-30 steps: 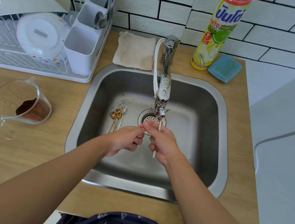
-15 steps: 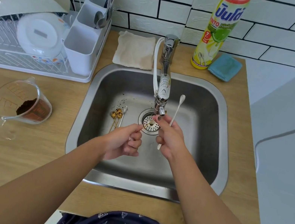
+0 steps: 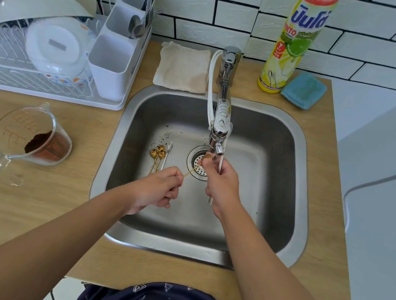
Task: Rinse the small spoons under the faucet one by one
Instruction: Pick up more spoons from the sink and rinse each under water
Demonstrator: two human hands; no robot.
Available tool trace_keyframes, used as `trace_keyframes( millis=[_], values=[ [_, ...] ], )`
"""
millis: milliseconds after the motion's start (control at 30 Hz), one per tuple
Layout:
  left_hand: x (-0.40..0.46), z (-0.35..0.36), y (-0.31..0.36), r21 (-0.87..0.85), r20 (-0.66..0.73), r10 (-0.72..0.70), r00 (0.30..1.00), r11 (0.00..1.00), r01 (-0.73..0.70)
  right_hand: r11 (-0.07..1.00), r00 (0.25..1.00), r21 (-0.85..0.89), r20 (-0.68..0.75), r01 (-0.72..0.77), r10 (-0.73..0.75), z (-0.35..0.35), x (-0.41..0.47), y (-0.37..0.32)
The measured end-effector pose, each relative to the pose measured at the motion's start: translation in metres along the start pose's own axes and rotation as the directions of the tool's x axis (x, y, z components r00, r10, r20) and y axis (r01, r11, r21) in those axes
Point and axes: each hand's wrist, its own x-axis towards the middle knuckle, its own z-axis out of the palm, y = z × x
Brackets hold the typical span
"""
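Observation:
My left hand (image 3: pixel 158 189) pinches the handle end of a thin gold spoon (image 3: pixel 189 172). The spoon slants up and right to its bowl just below the faucet (image 3: pixel 221 117) spout. My right hand (image 3: pixel 222 184) rubs that bowl with its fingertips and also grips a white spoon (image 3: pixel 220 165), which stands upright in the fist with its end poking out below. On the sink floor to the left lie two gold spoons (image 3: pixel 157 154) speckled with dark grounds and another white spoon (image 3: pixel 169 147).
The steel sink (image 3: pixel 300 194) has a drain strainer (image 3: pixel 196 161) under the spout. A glass measuring cup (image 3: pixel 34 139) with brown grounds stands left. Dish rack (image 3: pixel 44 85) with a cutlery holder at back left; cloth (image 3: pixel 182 67), soap bottle (image 3: pixel 295 40) and blue sponge (image 3: pixel 304 89) behind.
The white spoon, raised bowl-up half a second ago, is lowered and tucked in my right fist. My left hand has drawn back left, with the gold spoon stretched between both hands.

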Motion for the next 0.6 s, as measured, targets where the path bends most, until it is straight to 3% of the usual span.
trace_keyframes(
  millis=[167,333,433,500,600],
  values=[
    [-0.002,0.001,-0.001,-0.003,0.011,-0.014,1.0,1.0,0.014,0.991,0.993,-0.087,-0.055,0.097,-0.102,-0.003,0.002,-0.001],
    [0.002,0.001,-0.004,-0.102,-0.014,-0.065,0.998,0.993,0.063,0.993,0.994,-0.077,0.076,0.088,-0.082,-0.005,-0.004,-0.001],
    [0.002,-0.002,-0.007,-0.075,0.027,-0.061,0.998,0.995,0.063,0.998,0.998,-0.054,0.059,0.037,-0.033,-0.005,-0.004,-0.005],
    [0.001,-0.003,-0.008,-0.198,0.095,-0.051,0.994,0.978,0.069,0.999,0.996,-0.001,0.075,-0.041,0.041,-0.006,-0.002,-0.009],
    [0.001,-0.005,-0.009,-0.502,0.199,-0.052,0.979,0.852,0.147,0.978,0.966,0.182,0.251,-0.102,0.054,-0.013,-0.001,-0.011]
  ],
)
